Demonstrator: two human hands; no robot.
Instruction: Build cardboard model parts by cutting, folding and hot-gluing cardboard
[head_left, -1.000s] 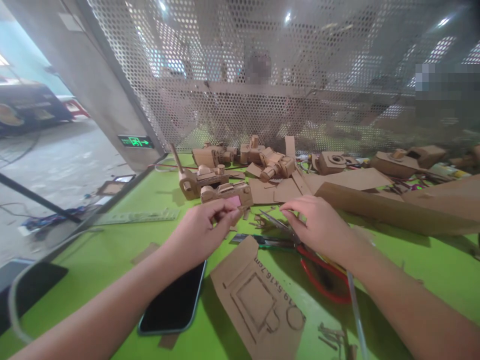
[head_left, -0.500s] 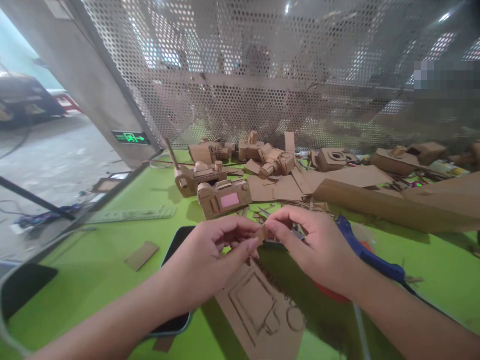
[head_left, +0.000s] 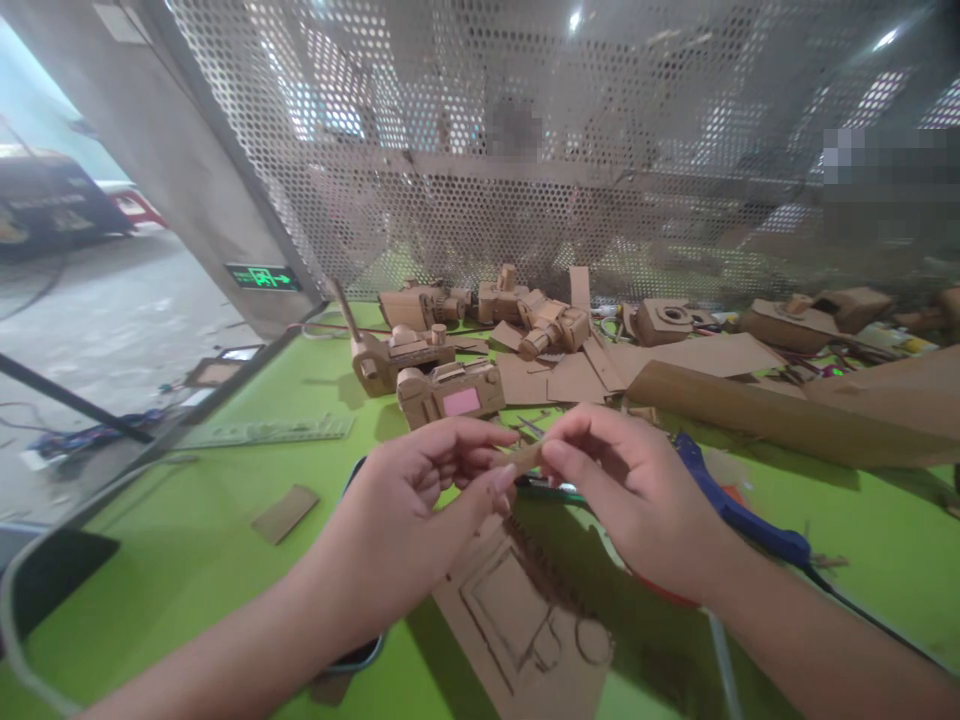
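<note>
A narrow cardboard strip [head_left: 526, 457] spans the gap between my two hands above the green table. My left hand [head_left: 427, 500] pinches its left end between thumb and fingers. At the other end, the thumb and forefinger of my right hand [head_left: 626, 490] are closed on it. Beneath them lies a flat cardboard sheet [head_left: 517, 620] with a rounded rectangle and a circle drawn in dark lines. A cardboard camera model [head_left: 450, 393] with a pink screen stands just beyond my left hand. Right of my right hand lies a blue glue gun [head_left: 739, 515], its cord running toward the lower right.
More cardboard models [head_left: 555, 322] and loose cardboard pieces [head_left: 570, 375] line the back, before a perforated metal panel [head_left: 465, 200]. A clear ruler [head_left: 277, 430] and a small cardboard piece [head_left: 285, 513] lie left. A long folded cardboard sheet [head_left: 787, 415] stretches across the right.
My hands have moved slightly, and the strip between them now lies flatter and shows more of its length. My left hand covers more of the dark tray-like object beneath it.
</note>
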